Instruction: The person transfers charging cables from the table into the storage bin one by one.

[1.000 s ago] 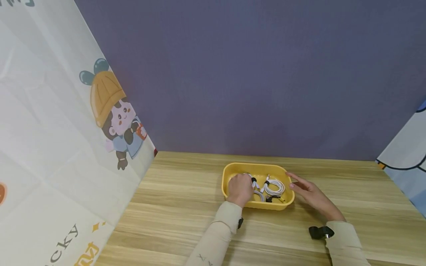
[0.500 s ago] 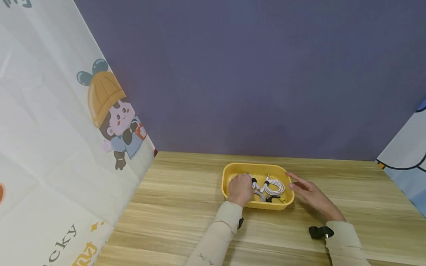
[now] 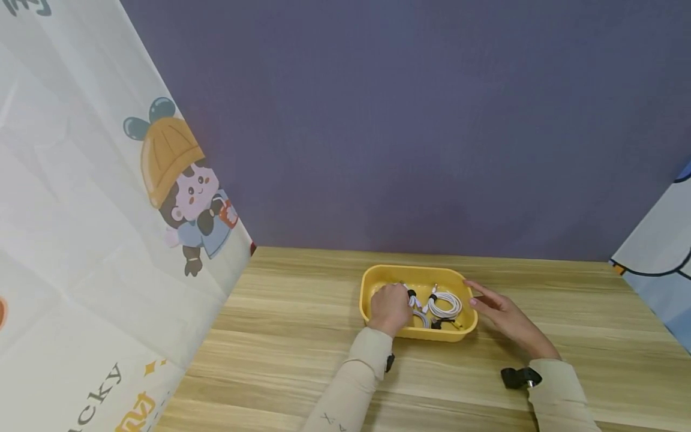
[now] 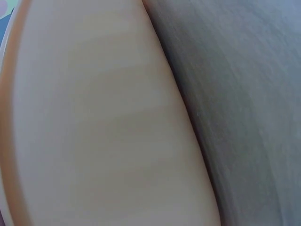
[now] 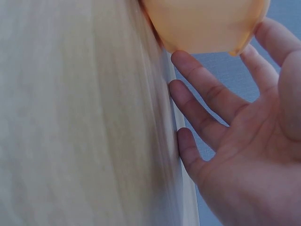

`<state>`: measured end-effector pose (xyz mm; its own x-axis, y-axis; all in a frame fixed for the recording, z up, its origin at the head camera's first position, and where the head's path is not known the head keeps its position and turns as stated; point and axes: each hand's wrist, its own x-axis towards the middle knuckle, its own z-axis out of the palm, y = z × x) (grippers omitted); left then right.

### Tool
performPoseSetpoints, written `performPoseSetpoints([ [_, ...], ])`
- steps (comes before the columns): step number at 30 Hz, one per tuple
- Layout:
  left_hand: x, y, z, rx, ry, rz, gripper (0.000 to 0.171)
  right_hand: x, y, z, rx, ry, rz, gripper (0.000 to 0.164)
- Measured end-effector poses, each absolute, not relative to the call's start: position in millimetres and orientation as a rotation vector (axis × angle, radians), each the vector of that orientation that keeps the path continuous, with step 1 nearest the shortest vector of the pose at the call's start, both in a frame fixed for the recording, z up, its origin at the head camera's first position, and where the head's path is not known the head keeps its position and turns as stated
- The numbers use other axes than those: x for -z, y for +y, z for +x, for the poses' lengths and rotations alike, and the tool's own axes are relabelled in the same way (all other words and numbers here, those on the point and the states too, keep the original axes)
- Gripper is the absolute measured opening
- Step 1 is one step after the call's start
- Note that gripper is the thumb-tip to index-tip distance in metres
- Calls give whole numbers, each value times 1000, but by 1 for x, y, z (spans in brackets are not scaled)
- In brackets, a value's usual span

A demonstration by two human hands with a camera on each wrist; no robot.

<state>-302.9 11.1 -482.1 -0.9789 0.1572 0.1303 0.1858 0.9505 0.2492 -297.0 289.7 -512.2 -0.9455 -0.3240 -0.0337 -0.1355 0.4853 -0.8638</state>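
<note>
A yellow plastic bin (image 3: 418, 333) sits on the table with coiled cables in it. My left hand (image 3: 390, 307) reaches down into the bin's left end, its back towards the head camera. The fingers are hidden behind the hand, and I cannot tell whether they grip a cable. Just right of it lie a white cable with a black tie (image 3: 412, 294) and a grey cable coil (image 3: 422, 318). A white cable coil (image 3: 447, 305) rests further right. With fingers extended, my right hand (image 3: 502, 312) touches the bin's right end; the right wrist view shows its fingers spread (image 5: 202, 77).
A small black item (image 3: 437, 323) and a yellow-tipped piece (image 3: 457, 324) lie in the bin's front right. Wood-grain tabletop (image 3: 291, 336) surrounds the bin. Behind stands a dark blue-grey panel (image 3: 410, 120), with a printed white sheet (image 3: 81, 210) at left.
</note>
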Motion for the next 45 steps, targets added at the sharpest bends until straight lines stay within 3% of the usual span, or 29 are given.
performPoseSetpoints([
  [24,479,6,-299,539,-3036,-266,58,513,288,-297,1453,2548,-431,60],
  [26,479,4,-298,555,-3005,-275,50,513,287,-297,1454,2544,-430,60],
  [32,478,-4,-295,655,-2849,-313,5,513,286,-295,1454,2549,-414,60],
  [45,472,-52,-294,888,-2559,-180,20,514,285,-297,1455,2527,-352,64],
])
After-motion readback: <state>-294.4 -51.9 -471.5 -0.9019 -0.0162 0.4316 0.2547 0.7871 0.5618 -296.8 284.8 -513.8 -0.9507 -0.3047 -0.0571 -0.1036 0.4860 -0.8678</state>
